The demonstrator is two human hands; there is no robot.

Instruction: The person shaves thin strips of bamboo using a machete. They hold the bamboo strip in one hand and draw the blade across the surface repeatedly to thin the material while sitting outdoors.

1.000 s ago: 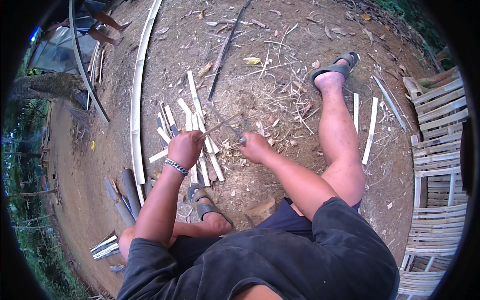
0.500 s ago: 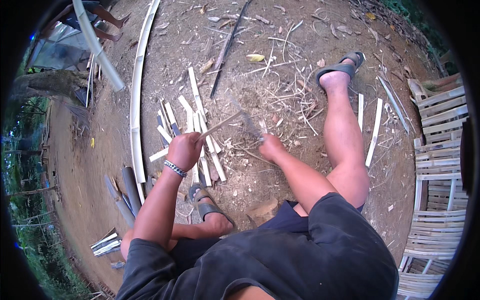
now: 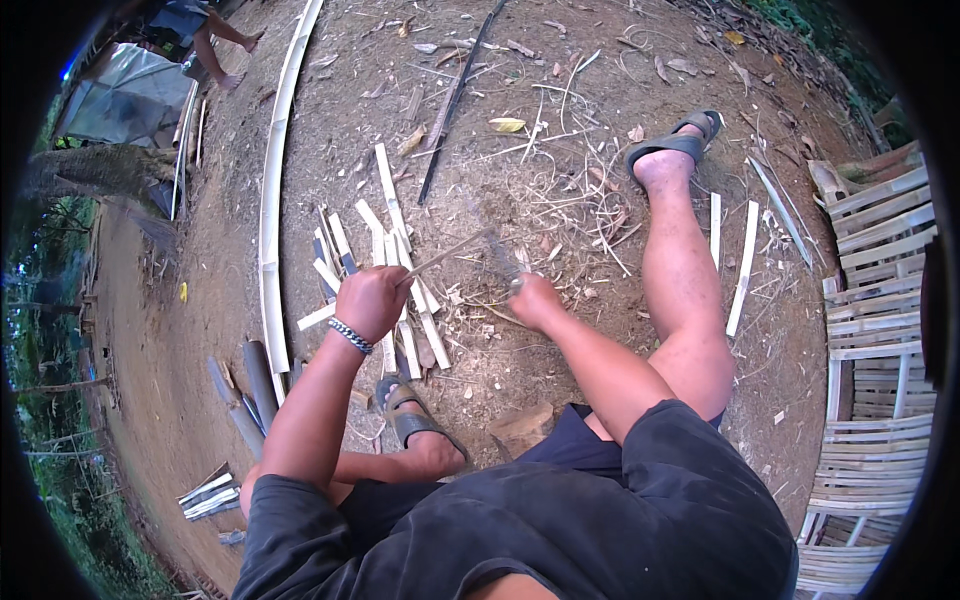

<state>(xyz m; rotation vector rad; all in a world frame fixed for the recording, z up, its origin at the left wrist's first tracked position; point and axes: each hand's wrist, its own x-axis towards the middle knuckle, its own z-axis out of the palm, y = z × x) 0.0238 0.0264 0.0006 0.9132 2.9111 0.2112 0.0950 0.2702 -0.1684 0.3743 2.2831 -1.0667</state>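
Note:
My left hand (image 3: 372,305) is closed round one end of a thin bamboo strip (image 3: 447,256), which slants up and right. In my right hand (image 3: 537,300) is the handle of a knife (image 3: 503,256); its grey blade is blurred and points up and left. The strip's far end meets or crosses the blade near its tip; whether they touch I cannot tell. Beneath and beside my left hand lies a loose pile of pale split bamboo strips (image 3: 388,185). Shavings and curled fibres (image 3: 590,215) cover the ground beyond my right hand.
A long split bamboo length (image 3: 270,220) lies at the left, with dark bamboo pieces (image 3: 259,372) nearer me. Slatted bamboo racks (image 3: 880,315) line the right side. My sandalled feet flank the work; a wooden block (image 3: 522,428) sits between my legs. Another person's legs (image 3: 208,55) show far left.
The strip in my left hand has turned and looks narrower. My right hand has shifted slightly left with the knife. A pale bamboo length at the upper left has left the view.

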